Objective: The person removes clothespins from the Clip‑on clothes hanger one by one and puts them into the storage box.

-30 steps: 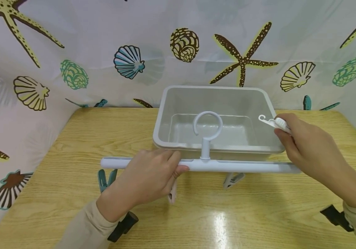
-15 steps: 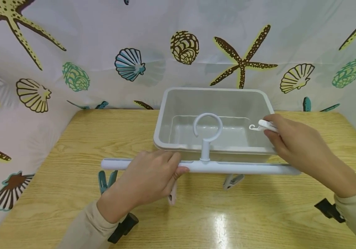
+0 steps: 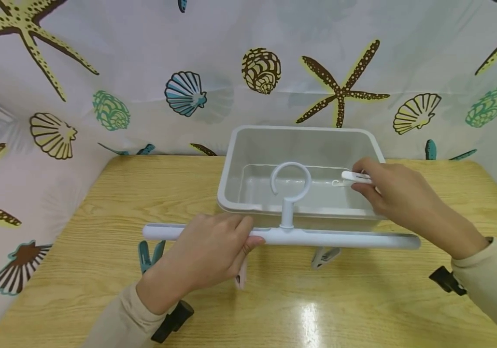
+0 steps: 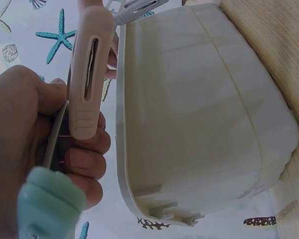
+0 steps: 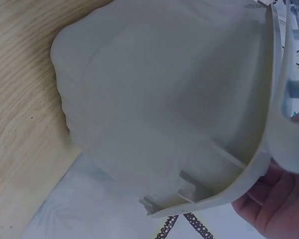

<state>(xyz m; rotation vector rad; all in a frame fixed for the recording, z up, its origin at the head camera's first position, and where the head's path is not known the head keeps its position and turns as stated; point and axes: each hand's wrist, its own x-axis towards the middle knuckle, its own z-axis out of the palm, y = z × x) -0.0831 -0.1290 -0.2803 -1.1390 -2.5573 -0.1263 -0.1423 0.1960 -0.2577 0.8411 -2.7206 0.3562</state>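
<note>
My left hand grips the pale bar of a clip hanger, its round hook standing up at the middle. From the bar hang a teal clothespin, a pink clothespin and a grey clothespin. The left wrist view shows the pink clothespin close up, with the teal one below it. Between thumb and fingers, my right hand pinches a white clothespin with a small hook at its end. That hand overlaps the bin's right side, behind the bar's right half.
A light grey plastic bin stands on the wooden table, just behind the hanger. Its inside shows no contents in the head view. A curtain printed with shells and starfish closes off the back and sides.
My right hand has moved left with the white clothespin, from the bin's right edge to over its inside. The left hand and hanger have stayed nearly still.
</note>
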